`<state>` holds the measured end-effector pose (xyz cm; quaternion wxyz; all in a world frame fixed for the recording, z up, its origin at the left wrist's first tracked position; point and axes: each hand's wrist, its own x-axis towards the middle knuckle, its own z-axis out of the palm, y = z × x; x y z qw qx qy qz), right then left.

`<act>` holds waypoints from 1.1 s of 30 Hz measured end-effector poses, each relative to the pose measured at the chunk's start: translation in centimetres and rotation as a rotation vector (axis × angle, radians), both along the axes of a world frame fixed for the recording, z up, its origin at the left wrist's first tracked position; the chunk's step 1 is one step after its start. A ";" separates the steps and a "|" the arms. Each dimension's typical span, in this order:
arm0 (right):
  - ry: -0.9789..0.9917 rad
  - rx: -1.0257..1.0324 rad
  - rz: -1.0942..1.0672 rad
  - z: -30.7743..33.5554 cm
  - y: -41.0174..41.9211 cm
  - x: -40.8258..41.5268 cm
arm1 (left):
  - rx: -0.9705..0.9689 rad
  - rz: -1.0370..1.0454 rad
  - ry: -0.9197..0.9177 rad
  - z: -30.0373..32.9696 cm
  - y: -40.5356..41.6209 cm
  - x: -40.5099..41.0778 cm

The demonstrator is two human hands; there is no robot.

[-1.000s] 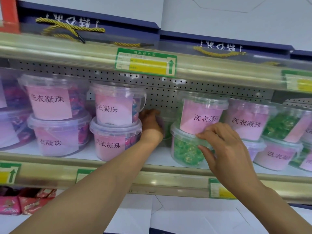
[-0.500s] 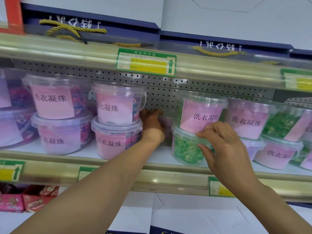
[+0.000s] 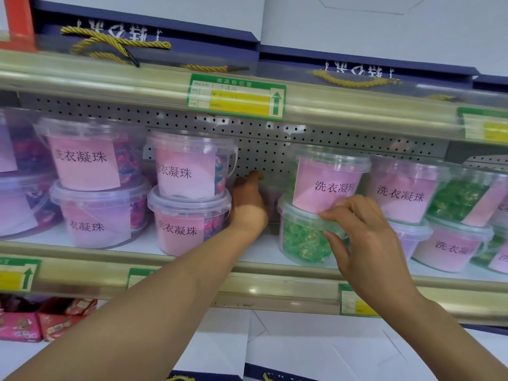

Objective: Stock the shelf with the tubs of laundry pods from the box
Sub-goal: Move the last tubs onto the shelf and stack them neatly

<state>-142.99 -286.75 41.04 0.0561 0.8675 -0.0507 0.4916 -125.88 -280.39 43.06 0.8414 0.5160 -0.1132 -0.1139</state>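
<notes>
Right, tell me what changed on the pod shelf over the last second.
Very little. The left hand stays reached into the gap between the stacks, against a tub at the back that is mostly hidden. The right hand stays pinched on the rim of the green-pod tub; nothing was let go. The stacked tubs on the shelf have not moved; only the camera shifted slightly.

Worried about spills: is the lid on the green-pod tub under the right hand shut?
Looks shut: the clear lid sits level on the green-pod tub, bearing another tub. The right hand hides part of the rim.
</notes>
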 end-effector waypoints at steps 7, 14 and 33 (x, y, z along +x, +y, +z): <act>-0.005 0.011 0.012 -0.2 0.0 0.1 | 0.342 0.171 -0.355 -0.1 -0.2 0.6; -0.028 0.071 0.011 -0.5 0.0 0.0 | 0.708 0.077 -0.520 -1.1 0.8 0.7; 0.033 0.468 -0.004 1.3 0.2 -1.3 | 0.579 -0.344 -0.578 -1.2 6.6 -4.1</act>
